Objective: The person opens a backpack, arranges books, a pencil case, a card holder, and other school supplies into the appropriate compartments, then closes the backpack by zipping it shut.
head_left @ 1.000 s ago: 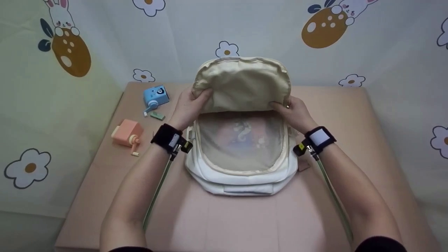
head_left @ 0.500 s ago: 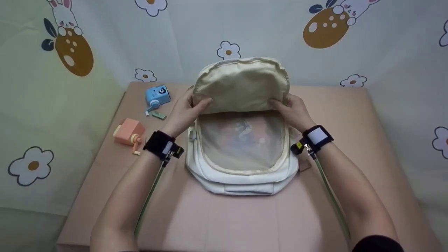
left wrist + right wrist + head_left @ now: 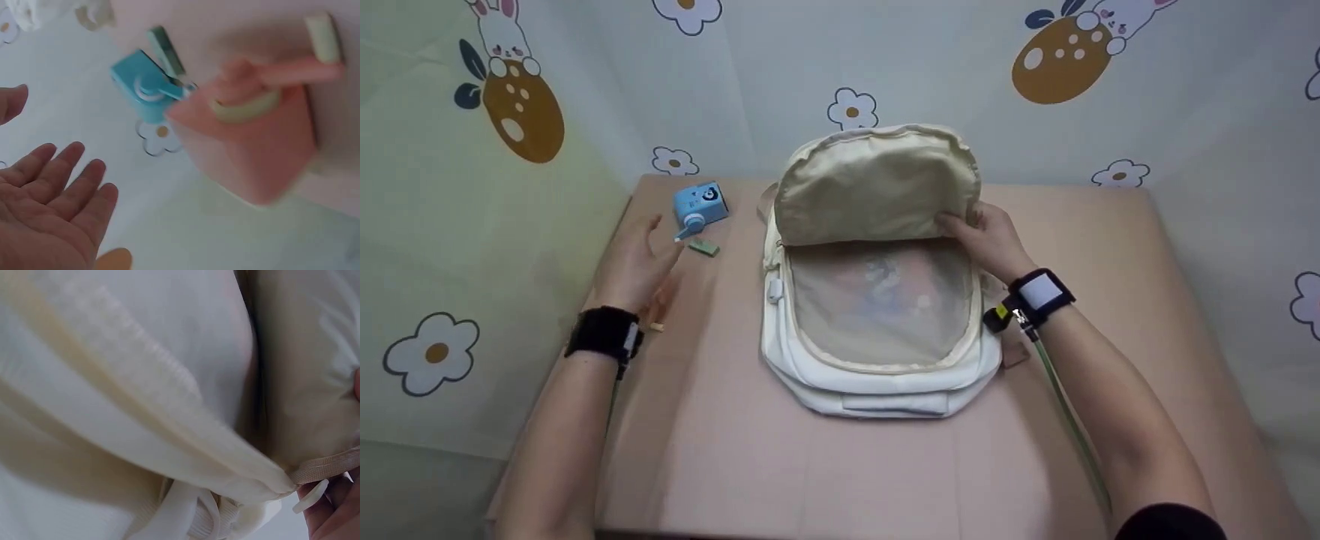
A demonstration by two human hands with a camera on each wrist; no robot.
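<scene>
A white backpack (image 3: pixel 810 386) lies at the middle of the table, its cream-lined front flap (image 3: pixel 877 187) folded up and away over a mesh-like inner panel (image 3: pixel 877 307). My right hand (image 3: pixel 990 238) pinches the flap's right edge, thumb on the lining. Off to the left, my left hand (image 3: pixel 631 262) holds nothing, its fingers spread. It hovers over a pink hand-crank pencil sharpener (image 3: pixel 247 146), which it mostly hides in the head view. In the left wrist view the fingers are apart from that sharpener.
Beyond the left hand stands a blue hand-crank pencil sharpener (image 3: pixel 701 204), with a small green block (image 3: pixel 704 247), like an eraser, beside it. A small flat reddish-brown piece (image 3: pixel 1015 355) lies at the backpack's right side. Patterned fabric (image 3: pixel 780 67) hangs behind the table.
My left hand has let go of the flap's left edge and moved left, over the pink pencil sharpener. The right hand keeps its grip, and the flap stays up.
</scene>
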